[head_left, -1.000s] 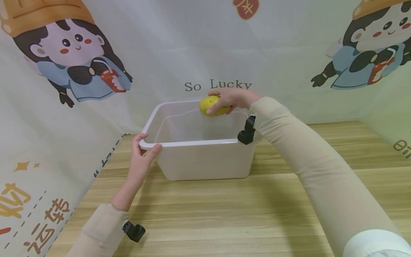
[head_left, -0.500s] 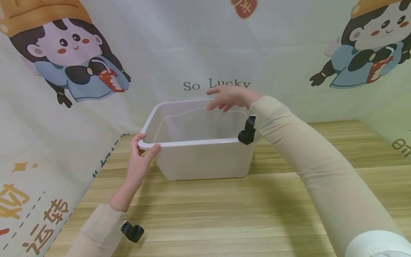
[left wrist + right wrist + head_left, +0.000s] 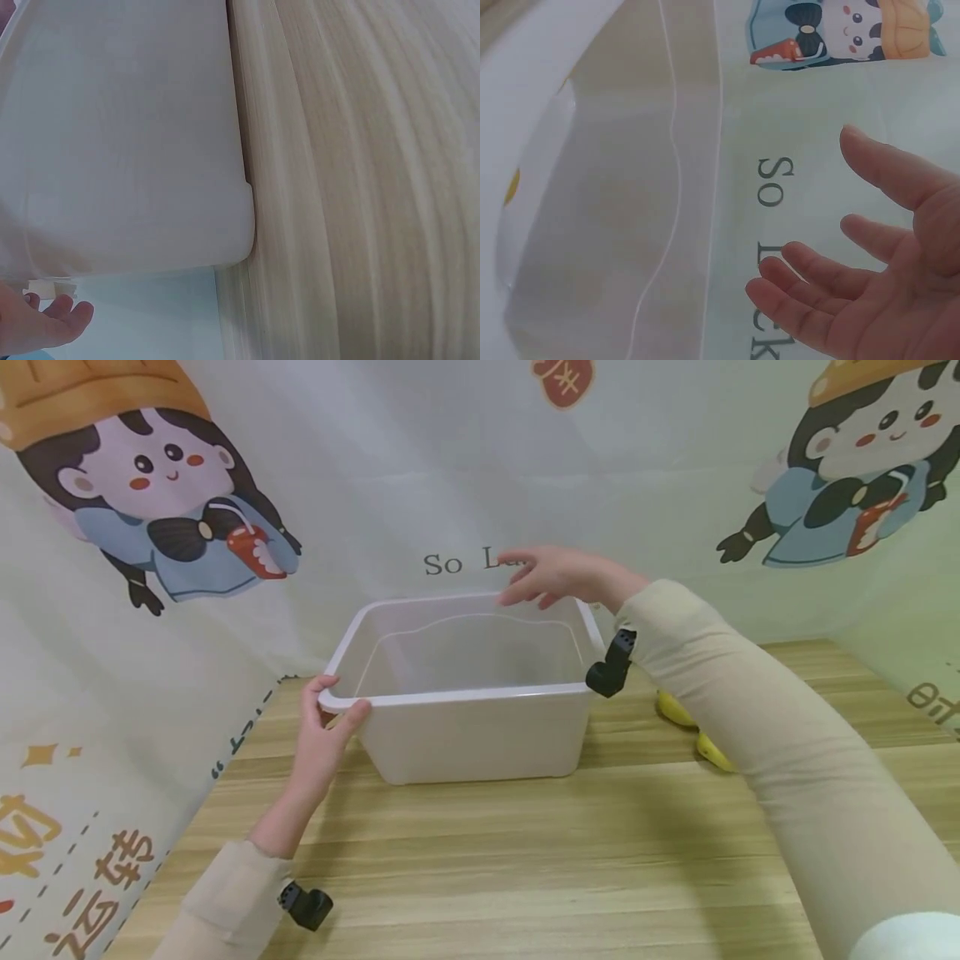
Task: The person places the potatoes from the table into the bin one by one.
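Note:
A white plastic storage bin (image 3: 472,735) stands on the table, its mouth facing up. At its near left corner my left hand (image 3: 324,743) grips the rim, thumb on the front side and fingers round the left. In the left wrist view, fingers of that hand (image 3: 45,322) show beside the bin wall. Above the bin's far right part hovers my right hand (image 3: 566,575), fingers spread and nothing in them. The right wrist view shows its palm (image 3: 877,300) bare. A sliver of something yellow (image 3: 511,187) shows low in the bin there; most of it is hidden.
Right of the bin, a yellow fruit-like thing (image 3: 675,708) and a curved yellow piece, perhaps a banana (image 3: 714,752), lie on the wooden table (image 3: 465,860), partly behind my right sleeve. A printed cloth (image 3: 660,468) hangs behind the bin.
My right hand has let go of a rounded yellow fruit over the bin, then moved slightly right and up. The fruit is out of head view. My left hand keeps its grip.

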A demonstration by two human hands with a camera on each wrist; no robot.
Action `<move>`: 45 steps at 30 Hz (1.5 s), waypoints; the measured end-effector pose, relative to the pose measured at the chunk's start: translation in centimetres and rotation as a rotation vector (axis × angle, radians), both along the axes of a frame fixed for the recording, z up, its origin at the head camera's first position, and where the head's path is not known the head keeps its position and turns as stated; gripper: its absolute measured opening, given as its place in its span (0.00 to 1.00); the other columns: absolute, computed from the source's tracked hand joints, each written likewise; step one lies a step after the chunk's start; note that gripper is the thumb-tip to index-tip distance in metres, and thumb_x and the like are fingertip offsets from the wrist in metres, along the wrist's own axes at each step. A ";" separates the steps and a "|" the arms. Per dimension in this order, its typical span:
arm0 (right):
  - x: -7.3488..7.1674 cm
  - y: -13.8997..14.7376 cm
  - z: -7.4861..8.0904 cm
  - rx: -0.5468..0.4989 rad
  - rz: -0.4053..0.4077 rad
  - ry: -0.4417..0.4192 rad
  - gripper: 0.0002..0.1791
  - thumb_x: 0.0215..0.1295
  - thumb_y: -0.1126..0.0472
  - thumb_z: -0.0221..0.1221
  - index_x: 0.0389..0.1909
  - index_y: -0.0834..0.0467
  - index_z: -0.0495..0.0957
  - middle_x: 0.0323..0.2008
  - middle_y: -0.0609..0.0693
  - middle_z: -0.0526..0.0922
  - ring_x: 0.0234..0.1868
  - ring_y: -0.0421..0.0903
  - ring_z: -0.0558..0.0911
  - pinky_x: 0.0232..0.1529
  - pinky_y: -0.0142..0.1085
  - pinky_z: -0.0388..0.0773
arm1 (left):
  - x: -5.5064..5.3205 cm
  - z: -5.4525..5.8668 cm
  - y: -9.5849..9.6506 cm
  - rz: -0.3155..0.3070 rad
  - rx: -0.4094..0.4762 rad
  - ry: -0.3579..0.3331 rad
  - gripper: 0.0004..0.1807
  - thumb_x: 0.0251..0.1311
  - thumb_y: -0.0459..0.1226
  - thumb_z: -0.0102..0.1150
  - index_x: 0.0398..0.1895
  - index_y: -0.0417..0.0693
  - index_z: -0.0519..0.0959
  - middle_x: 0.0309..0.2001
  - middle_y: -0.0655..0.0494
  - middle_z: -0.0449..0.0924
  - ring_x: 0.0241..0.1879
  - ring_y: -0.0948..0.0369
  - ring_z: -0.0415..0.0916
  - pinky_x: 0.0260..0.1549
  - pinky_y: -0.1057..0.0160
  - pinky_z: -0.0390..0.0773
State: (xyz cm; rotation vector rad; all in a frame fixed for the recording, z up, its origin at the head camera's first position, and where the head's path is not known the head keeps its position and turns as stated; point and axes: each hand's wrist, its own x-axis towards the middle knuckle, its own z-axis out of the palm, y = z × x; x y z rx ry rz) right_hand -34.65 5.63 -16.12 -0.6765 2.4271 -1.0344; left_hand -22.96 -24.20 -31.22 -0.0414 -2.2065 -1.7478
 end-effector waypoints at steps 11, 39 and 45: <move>1.5 3.5 0.2 -0.014 -0.029 0.040 0.43 0.61 0.55 0.57 0.71 0.48 0.42 0.68 0.57 0.55 0.64 0.53 0.62 0.61 0.48 0.62 | 0.1 -0.2 -0.2 0.014 0.007 0.008 0.27 0.62 0.34 0.52 0.60 0.47 0.52 0.57 0.49 0.57 0.50 0.61 0.61 0.42 0.76 0.69; 4.7 12.7 -3.6 -0.061 -0.113 0.097 0.45 0.62 0.54 0.57 0.72 0.48 0.38 0.68 0.61 0.53 0.62 0.61 0.63 0.60 0.57 0.58 | 0.1 -0.1 0.1 0.005 0.008 0.003 0.28 0.62 0.34 0.52 0.61 0.46 0.51 0.56 0.49 0.57 0.50 0.62 0.61 0.42 0.75 0.69; 4.9 13.7 -4.5 -0.078 -0.133 0.084 0.45 0.62 0.55 0.57 0.72 0.49 0.38 0.67 0.62 0.53 0.63 0.62 0.62 0.60 0.58 0.57 | 0.1 -0.1 0.1 -0.004 0.024 0.017 0.26 0.62 0.34 0.52 0.60 0.48 0.52 0.53 0.53 0.58 0.50 0.63 0.61 0.42 0.75 0.68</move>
